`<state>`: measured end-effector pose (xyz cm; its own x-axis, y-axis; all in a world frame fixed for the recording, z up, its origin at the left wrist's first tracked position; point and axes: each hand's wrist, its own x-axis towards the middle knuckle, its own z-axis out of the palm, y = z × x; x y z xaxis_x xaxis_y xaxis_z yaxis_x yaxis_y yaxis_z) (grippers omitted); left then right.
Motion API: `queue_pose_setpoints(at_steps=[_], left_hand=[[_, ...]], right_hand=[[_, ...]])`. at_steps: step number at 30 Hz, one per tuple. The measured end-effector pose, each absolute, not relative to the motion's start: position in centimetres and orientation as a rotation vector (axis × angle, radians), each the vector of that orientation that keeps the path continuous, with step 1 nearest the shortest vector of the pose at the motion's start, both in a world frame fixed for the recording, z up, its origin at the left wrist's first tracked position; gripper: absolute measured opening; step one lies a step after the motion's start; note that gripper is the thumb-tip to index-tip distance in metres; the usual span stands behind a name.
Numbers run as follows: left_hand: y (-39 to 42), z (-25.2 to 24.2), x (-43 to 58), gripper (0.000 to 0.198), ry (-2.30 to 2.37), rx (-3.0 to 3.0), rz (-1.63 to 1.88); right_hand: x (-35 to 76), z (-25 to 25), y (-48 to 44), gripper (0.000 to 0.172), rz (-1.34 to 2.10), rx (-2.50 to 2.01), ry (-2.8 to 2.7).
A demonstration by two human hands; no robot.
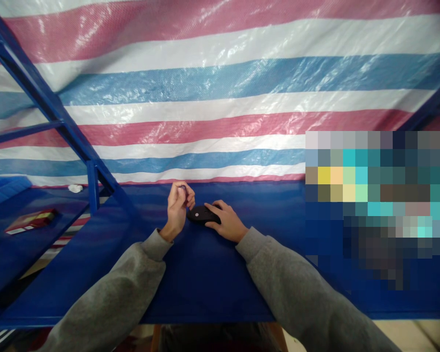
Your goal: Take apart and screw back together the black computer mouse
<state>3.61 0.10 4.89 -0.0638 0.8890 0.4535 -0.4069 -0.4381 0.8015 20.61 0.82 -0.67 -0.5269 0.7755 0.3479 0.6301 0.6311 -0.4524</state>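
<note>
Grey sweatshirt sleeves come nearest, one from each lower corner, reaching forward over a dark blue tabletop to two bare hands that almost meet. Between the hands is a black computer mouse, low over the tabletop; whether it rests on the surface or is lifted slightly is hard to tell. Its long axis runs sideways, from one hand to the other. One rounded end, marked with a small pale round logo, points toward the left hand; the opposite end points into the right hand and is partly covered by it. The right hand grasps that end, thumb on the near side and fingers over the far side. The left hand is raised just beside the logo end, its fingers curled in toward the thumb; a small dark patch shows among the fingers, but whether they hold something cannot be told.

Well to the left of the left hand, past a blue metal frame, a red box lies on another blue surface. Beyond both hands hangs a shiny plastic sheet striped red, white and blue. Right of the right hand, pixelation hides the objects.
</note>
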Motion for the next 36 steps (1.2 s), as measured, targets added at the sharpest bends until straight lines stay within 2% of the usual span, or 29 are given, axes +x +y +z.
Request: queue_pose_setpoints(at_steps=[3,8,13,19,23,27,29,32,36], left_hand=[[0.19,4.81,3.55,0.033,0.609,1.214,1.671],[0.09,4.95,3.62,0.02,0.56,1.182,1.686],[0.12,4.9,3.66,0.028,0.602,1.214,1.692],[0.03,4.93,3.68,0.019,0.568,1.207,1.682],[-0.04,4.93,3.76,0.032,0.608,1.23,1.646],[-0.02,4.87,3.75,0.018,0.547,1.212,1.687],[0.03,4.83,3.74,0.018,0.577,1.238,1.693],[0.08,4.81,3.78,0.028,0.618,1.245,1.684],[0.04,4.85,3.77,0.018,0.569,1.212,1.701]], right_hand=[[20.65,-0.74,0.83,0.061,0.373,-1.094,-2.332],[20.68,-0.77,0.84,0.06,0.371,-1.086,-2.322],[20.65,-0.74,0.83,0.06,0.369,-1.083,-2.324],[20.63,-0.7,0.83,0.06,0.367,-1.09,-2.332],[20.61,-0.59,0.82,0.061,0.365,-1.096,-2.332],[20.59,-0.59,0.83,0.061,0.367,-1.091,-2.326],[20.59,-0.64,0.86,0.061,0.367,-1.085,-2.324],[20.59,-0.66,0.87,0.06,0.366,-1.085,-2.325],[20.58,-0.57,0.8,0.06,0.367,-1.092,-2.326]])
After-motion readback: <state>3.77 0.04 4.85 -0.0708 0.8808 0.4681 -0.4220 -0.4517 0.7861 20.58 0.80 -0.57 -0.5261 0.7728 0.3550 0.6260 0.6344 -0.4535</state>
